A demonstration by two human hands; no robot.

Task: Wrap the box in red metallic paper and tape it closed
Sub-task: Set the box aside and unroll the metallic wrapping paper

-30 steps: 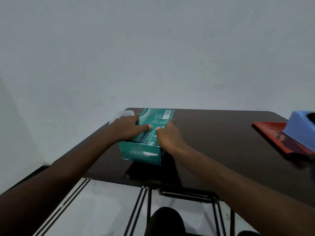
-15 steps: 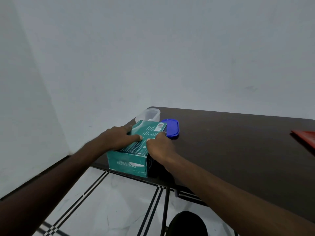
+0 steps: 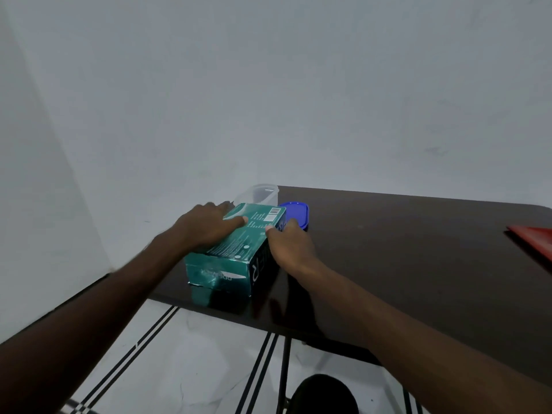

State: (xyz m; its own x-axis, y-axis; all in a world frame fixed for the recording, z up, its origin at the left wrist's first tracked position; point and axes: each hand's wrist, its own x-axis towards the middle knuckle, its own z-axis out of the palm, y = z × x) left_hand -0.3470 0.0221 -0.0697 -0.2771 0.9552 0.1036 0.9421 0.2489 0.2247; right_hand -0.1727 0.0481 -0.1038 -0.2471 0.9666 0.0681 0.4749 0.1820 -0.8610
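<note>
1. A teal box [image 3: 239,249] lies on its long side near the left front corner of a dark brown table [image 3: 403,258], held between a person's two bare hands.
2. The left hand [image 3: 206,225] lies over the box's left top edge, thumb stretched flat across the top face, fingers reaching down the far left side where they cannot be seen.
3. The right hand [image 3: 291,243] clasps the box's right side, thumb tip on the top edge, fingers curled against the side face.
4. Just beyond the held box, touching or almost touching its far end, stands a clear plastic container [image 3: 263,194].
5. A blue lid [image 3: 297,215] lies flat just past the right hand's fingers.
6. Well to the right of both hands, at the table's edge, a corner of red paper [image 3: 534,239] shows.
</note>
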